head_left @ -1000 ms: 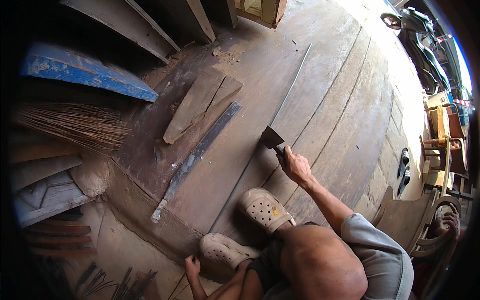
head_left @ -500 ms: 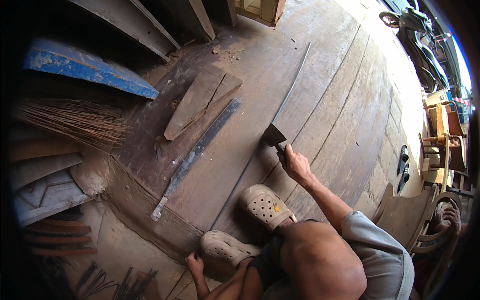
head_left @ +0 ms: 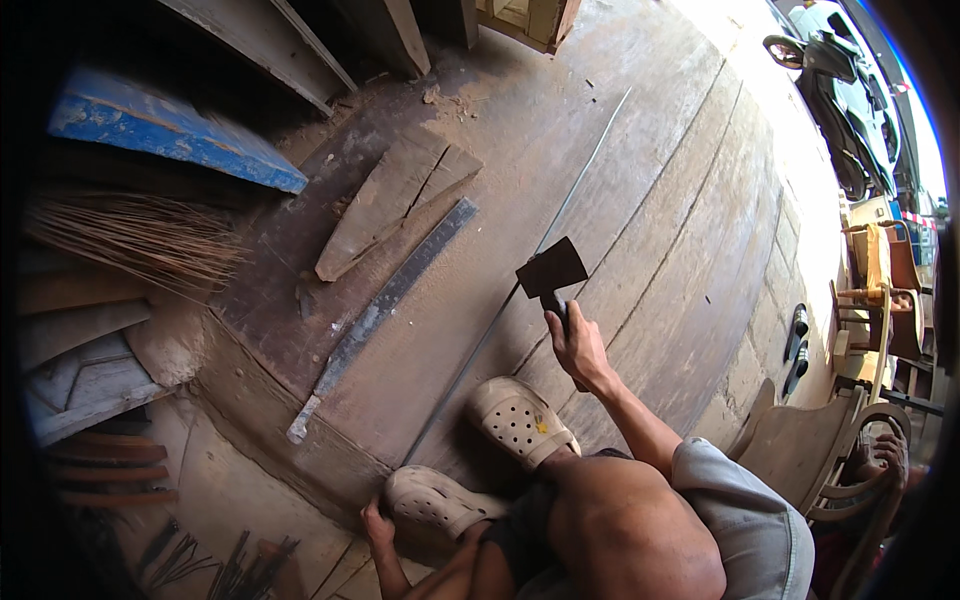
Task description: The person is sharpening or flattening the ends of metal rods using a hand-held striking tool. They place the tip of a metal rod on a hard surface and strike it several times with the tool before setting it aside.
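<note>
My right hand (head_left: 580, 348) is closed round the handle of a short tool with a broad, flat, dark blade (head_left: 552, 270). The blade overlaps the middle of a long thin metal rod (head_left: 468, 370) lying across the boards; whether they touch, I cannot tell. Low in the picture, my left hand (head_left: 378, 524) is closed beside the toe of a beige clog (head_left: 435, 498), in line with the rod's near end. The clog and fingers hide that end. My other clog (head_left: 522, 420) is on the boards just right of the rod.
Left of the rod lie a flat dark metal bar (head_left: 390, 310) and a cracked wood block (head_left: 395, 205). A blue-painted board (head_left: 180, 135) and a bundle of thin sticks (head_left: 140, 240) are farther left. Chairs (head_left: 885, 290), sandals (head_left: 796, 348) and a motorbike (head_left: 840, 100) stand rightward; another person's hand (head_left: 890, 450) shows there.
The bladed tool has lifted and turned, its blade now showing broad side on. My right hand has shifted slightly left and down. The whole view has swung a little.
</note>
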Demonstrator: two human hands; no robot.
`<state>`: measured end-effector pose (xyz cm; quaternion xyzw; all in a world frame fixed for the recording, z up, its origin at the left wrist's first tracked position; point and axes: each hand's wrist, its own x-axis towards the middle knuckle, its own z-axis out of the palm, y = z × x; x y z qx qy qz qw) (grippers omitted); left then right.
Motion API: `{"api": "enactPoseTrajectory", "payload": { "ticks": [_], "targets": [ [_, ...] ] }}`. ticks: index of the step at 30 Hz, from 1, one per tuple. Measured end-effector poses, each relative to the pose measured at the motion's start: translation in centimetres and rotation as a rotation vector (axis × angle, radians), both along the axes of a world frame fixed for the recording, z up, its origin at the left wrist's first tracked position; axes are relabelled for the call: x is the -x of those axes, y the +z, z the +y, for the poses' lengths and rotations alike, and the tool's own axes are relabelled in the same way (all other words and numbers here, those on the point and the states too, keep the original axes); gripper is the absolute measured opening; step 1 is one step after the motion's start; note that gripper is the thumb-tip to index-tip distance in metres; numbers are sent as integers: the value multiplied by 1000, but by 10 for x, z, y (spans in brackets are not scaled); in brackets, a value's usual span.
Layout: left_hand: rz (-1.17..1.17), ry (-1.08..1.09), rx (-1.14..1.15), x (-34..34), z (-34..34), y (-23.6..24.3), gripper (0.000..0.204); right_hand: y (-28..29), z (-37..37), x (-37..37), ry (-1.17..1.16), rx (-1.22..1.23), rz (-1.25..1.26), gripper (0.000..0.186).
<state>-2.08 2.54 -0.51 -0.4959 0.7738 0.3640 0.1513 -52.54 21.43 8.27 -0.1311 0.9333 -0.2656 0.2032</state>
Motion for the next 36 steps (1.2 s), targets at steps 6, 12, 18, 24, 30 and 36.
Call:
{"api": "enactPoseTrajectory", "payload": {
  "ticks": [6,12,18,24,30,36],
  "targets": [
    [-21,-49,-32,9,-8,12,48,4,8,7,-38,-9,-8,33],
    [9,-66,-155,13,-19,13,45,-8,31,38,-102,-65,104,33],
    [-64,-57,-160,22,-20,22,44,13,32,128,-123,-38,306,31],
    [-94,-64,-162,13,-18,16,45,20,2,216,-255,112,736,30],
    [-127,-89,-199,13,-23,13,45,-54,28,216,-101,-172,389,37],
    [-48,-62,-207,16,-23,22,42,1,16,205,-171,-153,342,36]
  ]
}}
